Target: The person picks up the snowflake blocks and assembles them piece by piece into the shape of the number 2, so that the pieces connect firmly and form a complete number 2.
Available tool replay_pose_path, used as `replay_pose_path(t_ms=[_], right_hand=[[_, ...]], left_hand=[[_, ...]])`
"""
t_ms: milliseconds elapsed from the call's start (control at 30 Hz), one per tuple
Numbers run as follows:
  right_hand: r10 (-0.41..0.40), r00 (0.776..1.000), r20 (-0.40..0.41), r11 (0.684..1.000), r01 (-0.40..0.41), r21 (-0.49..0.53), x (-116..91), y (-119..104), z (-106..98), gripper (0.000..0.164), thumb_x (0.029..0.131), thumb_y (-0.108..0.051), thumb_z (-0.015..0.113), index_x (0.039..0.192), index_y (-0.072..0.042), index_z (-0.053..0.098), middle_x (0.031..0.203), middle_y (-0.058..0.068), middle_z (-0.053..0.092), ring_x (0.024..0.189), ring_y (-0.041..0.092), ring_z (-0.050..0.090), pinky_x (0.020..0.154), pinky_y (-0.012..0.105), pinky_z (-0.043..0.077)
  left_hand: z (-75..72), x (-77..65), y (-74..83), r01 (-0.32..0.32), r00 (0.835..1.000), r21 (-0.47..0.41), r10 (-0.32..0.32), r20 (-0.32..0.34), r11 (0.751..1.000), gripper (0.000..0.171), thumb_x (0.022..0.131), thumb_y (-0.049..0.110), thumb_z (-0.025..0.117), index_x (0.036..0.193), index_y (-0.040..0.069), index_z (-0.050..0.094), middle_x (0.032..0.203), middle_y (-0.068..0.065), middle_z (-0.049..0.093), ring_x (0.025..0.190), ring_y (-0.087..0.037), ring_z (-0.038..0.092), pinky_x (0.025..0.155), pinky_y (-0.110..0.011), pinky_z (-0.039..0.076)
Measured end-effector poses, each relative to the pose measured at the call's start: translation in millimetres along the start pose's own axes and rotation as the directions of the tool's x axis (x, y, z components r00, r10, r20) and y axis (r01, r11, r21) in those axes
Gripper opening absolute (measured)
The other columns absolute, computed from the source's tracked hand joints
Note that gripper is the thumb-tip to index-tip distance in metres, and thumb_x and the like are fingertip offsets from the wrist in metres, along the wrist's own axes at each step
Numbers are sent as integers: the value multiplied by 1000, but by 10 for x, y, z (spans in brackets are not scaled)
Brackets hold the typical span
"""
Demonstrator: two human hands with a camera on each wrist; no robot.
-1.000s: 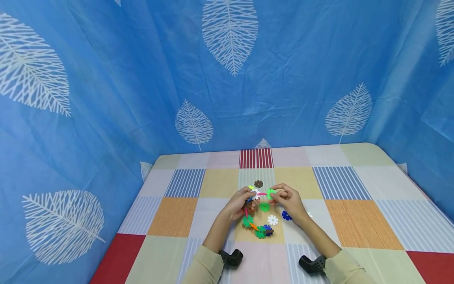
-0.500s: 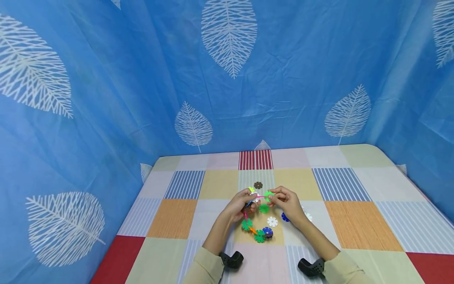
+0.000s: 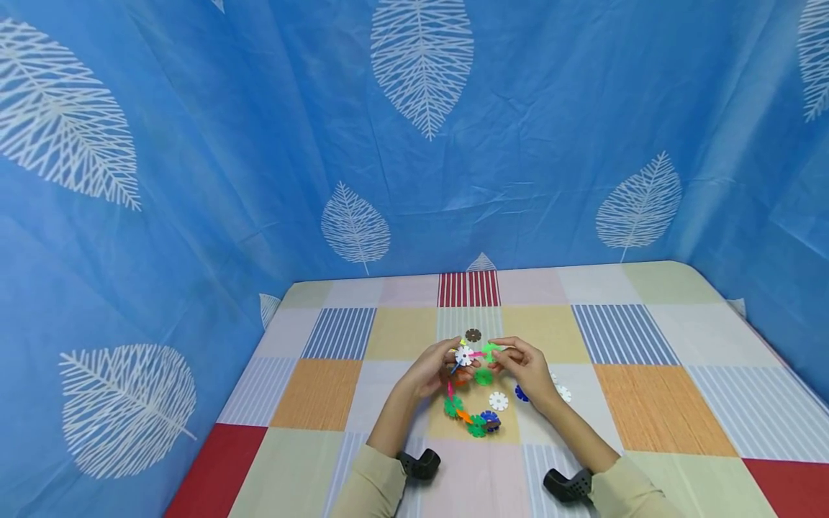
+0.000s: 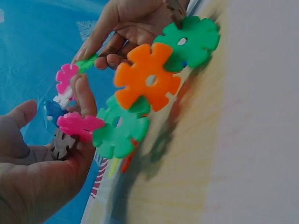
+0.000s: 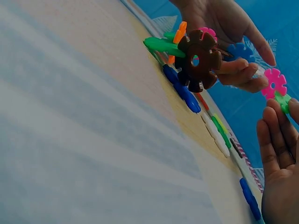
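A chain of slotted plastic snowflake discs hangs from my left hand [image 3: 432, 367] in a curve. It includes a white disc [image 3: 464, 355], a blue disc [image 4: 55, 112], pink discs, an orange disc [image 4: 148, 79], green discs [image 4: 120, 129] and a brown disc [image 5: 198, 60] at the low end. My left fingers bend round the chain's upper part, while the thumb stands raised away from it. To the right, my right hand [image 3: 527, 368] pinches a light green disc [image 5: 281, 100] between thumb and fingers. That disc meets a pink disc [image 5: 274, 84] at the chain's upper end.
Loose discs lie on the patchwork cloth [image 3: 401, 324]: brown [image 3: 473, 335], green [image 3: 483, 377], white [image 3: 498, 401] and blue [image 3: 522, 393]. Another white disc [image 3: 565, 393] lies beside my right wrist. A blue leaf-print curtain [image 3: 505, 180] surrounds the table.
My left thumb has lifted off the white disc, which now shows more fully. My right hand keeps its pinch on the light green disc and has barely moved.
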State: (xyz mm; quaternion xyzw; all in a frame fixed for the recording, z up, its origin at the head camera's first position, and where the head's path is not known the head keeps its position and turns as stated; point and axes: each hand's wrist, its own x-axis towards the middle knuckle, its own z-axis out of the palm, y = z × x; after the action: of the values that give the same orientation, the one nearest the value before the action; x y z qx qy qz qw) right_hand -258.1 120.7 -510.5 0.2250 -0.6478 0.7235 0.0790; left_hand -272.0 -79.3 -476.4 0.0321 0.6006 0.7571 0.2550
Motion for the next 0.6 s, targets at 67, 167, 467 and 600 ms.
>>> replay_pose_path(t_ms=[67,167,467,600], right_hand=[[9,1000,23,1000,-8,-21,-4,8,-1,26,89,6,54,113,15,53,76,21,64,64,28,63,63,35,55],[8,997,76,996,-1,-88,-9,26,-2,28,90,6,53,117,13,53,81,22,64,69,29,63,64,35,55],[-5,981,196,816,117,-566,-46,-22,60,44,84,-23,68,125,-10,58,116,7,60,107,22,53,89,42,45],[0,929,370,585,300,-753,-153,-52,139,59,83,-44,65,131,-13,53,140,14,39,128,35,32,100,62,22]], left_hand=[[-15,-4,12,11,1000,67,-10,-13,998,43,94,36,48,118,1,49,91,-6,62,65,-10,61,64,-24,52],[-48,-9,21,19,1000,171,-18,-5,985,42,92,37,53,118,5,57,101,-4,59,71,-9,55,63,-23,47],[-311,-105,157,58,992,59,-64,107,997,27,92,24,57,106,1,54,70,0,52,48,-2,39,43,-13,34],[-491,-196,257,31,994,-83,-22,106,996,29,95,24,53,111,0,50,72,1,52,49,-1,37,42,-10,31]])
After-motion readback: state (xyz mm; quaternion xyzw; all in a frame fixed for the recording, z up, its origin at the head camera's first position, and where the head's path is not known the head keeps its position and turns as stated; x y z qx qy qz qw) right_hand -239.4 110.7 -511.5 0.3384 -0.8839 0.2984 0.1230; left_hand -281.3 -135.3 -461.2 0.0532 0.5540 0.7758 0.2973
